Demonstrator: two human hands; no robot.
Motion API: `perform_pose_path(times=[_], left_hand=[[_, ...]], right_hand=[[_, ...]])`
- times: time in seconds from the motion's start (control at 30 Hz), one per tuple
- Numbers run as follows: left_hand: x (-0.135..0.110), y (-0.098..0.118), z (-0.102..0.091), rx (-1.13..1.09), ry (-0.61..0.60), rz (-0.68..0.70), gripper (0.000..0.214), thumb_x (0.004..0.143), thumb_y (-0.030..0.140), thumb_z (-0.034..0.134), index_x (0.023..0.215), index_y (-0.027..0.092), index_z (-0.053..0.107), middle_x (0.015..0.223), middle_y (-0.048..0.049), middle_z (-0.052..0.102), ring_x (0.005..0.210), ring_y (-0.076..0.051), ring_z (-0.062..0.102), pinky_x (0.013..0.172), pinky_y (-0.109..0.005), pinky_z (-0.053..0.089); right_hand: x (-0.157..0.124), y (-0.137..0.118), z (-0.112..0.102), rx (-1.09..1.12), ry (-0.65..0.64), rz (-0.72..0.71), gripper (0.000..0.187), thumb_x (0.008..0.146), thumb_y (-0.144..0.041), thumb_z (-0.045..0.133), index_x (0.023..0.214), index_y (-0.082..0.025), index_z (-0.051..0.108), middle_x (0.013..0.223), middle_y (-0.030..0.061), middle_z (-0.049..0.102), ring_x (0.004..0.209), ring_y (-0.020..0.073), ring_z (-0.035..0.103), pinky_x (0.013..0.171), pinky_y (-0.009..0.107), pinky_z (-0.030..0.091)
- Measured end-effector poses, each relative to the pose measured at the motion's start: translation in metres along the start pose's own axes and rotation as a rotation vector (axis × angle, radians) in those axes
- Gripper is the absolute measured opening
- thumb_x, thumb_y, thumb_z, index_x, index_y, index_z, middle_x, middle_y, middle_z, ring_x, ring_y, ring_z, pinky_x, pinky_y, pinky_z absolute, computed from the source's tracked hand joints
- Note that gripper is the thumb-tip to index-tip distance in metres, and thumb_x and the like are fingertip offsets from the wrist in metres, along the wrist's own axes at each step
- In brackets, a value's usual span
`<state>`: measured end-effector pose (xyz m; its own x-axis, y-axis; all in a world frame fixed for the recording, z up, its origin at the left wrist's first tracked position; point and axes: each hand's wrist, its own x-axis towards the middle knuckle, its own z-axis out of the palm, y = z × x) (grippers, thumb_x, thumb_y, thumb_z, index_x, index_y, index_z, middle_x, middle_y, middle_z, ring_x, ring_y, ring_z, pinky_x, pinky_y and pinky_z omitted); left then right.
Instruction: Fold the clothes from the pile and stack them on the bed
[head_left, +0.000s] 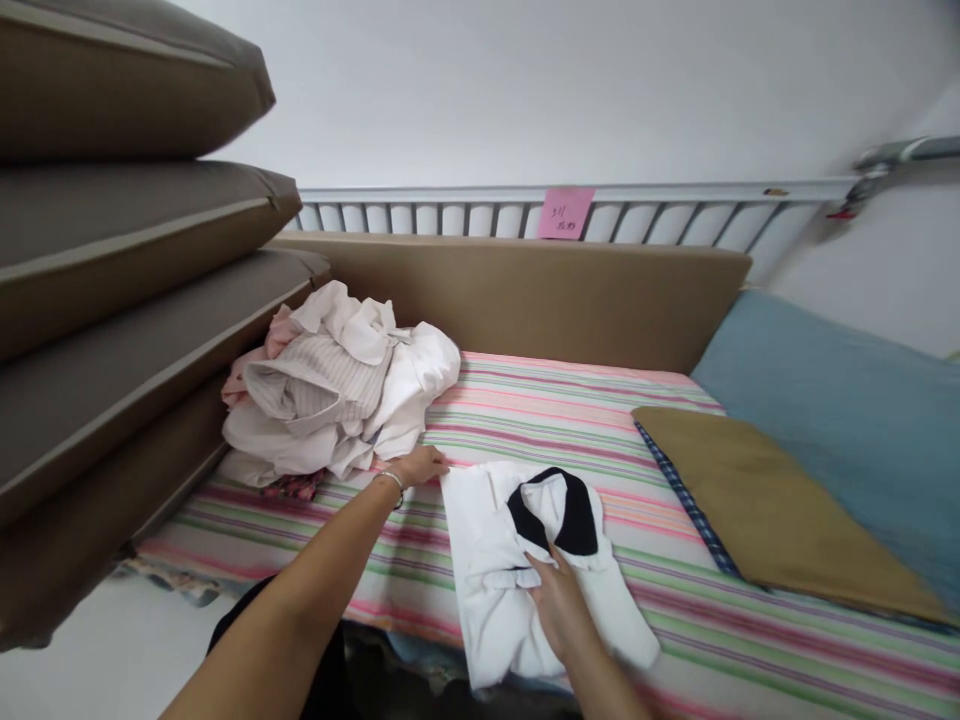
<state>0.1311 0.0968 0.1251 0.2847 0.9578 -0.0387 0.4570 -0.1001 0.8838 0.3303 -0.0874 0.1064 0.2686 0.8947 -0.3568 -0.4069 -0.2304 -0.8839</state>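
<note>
A white shirt (491, 590) with a black collar (577, 512) lies partly folded on the striped sheet, its collar facing up. At the shirt's far left corner, the fingertips of my left hand (417, 466) are closed on the edge of the cloth. My right hand (553, 590) is just below the collar, with its fingers closed on the shirt's front by a small ruffled edge. Part of the right fingers is hidden in the fabric.
A heap of white, grey-striped and pink clothes (330, 375) lies at the left, beside stacked brown cushions (150, 210). A folded tan cloth (765, 500) rests at the right on the striped sheet (540, 400). Behind stand a brown padded board (525, 290) and a pink note (566, 213).
</note>
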Motion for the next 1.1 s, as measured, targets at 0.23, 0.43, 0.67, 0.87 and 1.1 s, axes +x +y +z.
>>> perform_pose_path(times=[0.23,0.43,0.67,0.87,1.1], left_hand=[[-0.059,0.013,0.042,0.032,0.090,0.139,0.020,0.077,0.014,0.047,0.086,0.019,0.065,0.097,-0.0089,0.064,0.100,-0.023,0.054,0.096,-0.035,0.035],[-0.097,0.004,0.057,-0.082,0.033,0.039,0.021,0.077,0.019,0.048,0.085,0.015,0.067,0.086,-0.0081,0.068,0.083,-0.021,0.060,0.081,-0.033,0.044],[-0.118,0.004,0.070,-0.389,-0.029,-0.113,0.045,0.056,0.018,0.071,0.100,0.014,0.064,0.081,-0.0018,0.066,0.073,-0.016,0.058,0.069,-0.026,0.046],[-0.117,-0.010,0.080,-0.466,0.053,-0.277,0.016,0.067,0.017,0.051,0.080,0.015,0.060,0.065,-0.0001,0.063,0.052,-0.013,0.056,0.050,-0.025,0.045],[-0.112,-0.007,0.081,-0.432,0.182,-0.382,0.015,0.076,0.026,0.047,0.064,0.019,0.051,0.043,0.0055,0.048,0.037,-0.012,0.051,0.036,-0.021,0.038]], right_hand=[[0.001,-0.013,0.008,0.037,0.004,0.051,0.052,0.058,-0.031,0.069,0.109,-0.021,0.062,0.105,0.0066,0.068,0.095,0.0252,0.063,0.061,0.029,0.051],[0.005,-0.022,0.021,-0.022,-0.025,0.052,0.051,0.061,-0.033,0.068,0.110,-0.019,0.062,0.102,0.0069,0.068,0.087,0.0226,0.064,0.057,0.026,0.049],[0.009,-0.021,0.029,-0.106,-0.132,0.023,0.050,0.067,-0.042,0.066,0.110,-0.020,0.058,0.102,0.0069,0.067,0.087,0.0231,0.064,0.064,0.031,0.052],[0.009,-0.020,0.023,-0.425,-0.173,-0.192,0.061,0.069,-0.046,0.066,0.123,-0.023,0.051,0.126,0.0110,0.056,0.112,0.0250,0.055,0.092,0.041,0.046],[0.023,0.014,-0.001,-0.638,-0.144,-0.361,0.043,0.072,-0.041,0.059,0.109,-0.019,0.062,0.115,0.0126,0.064,0.108,0.0266,0.058,0.091,0.042,0.048]])
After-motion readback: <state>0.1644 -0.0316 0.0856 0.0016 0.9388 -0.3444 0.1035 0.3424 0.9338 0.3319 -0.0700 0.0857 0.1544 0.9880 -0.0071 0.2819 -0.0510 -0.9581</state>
